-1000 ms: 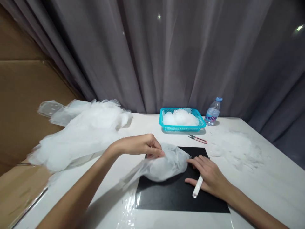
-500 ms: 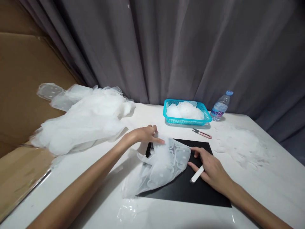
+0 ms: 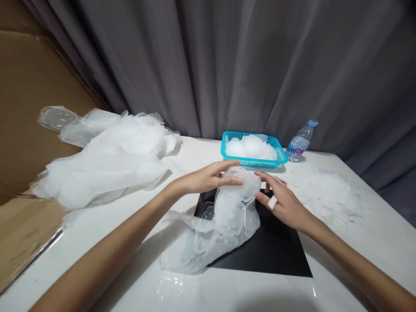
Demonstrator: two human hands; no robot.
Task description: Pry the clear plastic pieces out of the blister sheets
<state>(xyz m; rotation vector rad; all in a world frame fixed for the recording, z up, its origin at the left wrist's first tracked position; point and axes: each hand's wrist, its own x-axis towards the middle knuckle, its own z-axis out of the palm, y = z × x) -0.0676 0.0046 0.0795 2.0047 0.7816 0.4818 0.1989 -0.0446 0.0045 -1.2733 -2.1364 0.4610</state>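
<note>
A thin translucent white plastic sheet point(image 3: 229, 216) with rounded cut-out outlines lies crumpled over a black mat point(image 3: 276, 251), its far end lifted. My left hand point(image 3: 221, 177) pinches that raised end between thumb and fingers. My right hand point(image 3: 282, 201) is beside the sheet's upper right edge, thumb and index finger apart, whether touching it I cannot tell. Tucked in the right hand is a nail clipper point(image 3: 272, 202), of which just a short white end shows. Behind the right hand, thread snips point(image 3: 281, 181) are mostly hidden, only a bit of pink handle visible.
A large heap of white sheets point(image 3: 110, 160) lies at the left by a cardboard box point(image 3: 35, 82). At the back stand a blue basket point(image 3: 253, 162) of white pieces and a water bottle point(image 3: 299, 145). Small white scraps point(image 3: 334, 197) are scattered at the right.
My left hand has moved right and lifted the sheet's far end, folding it upward. My right hand has moved slightly up, and the nail clipper has turned so less of it shows.
</note>
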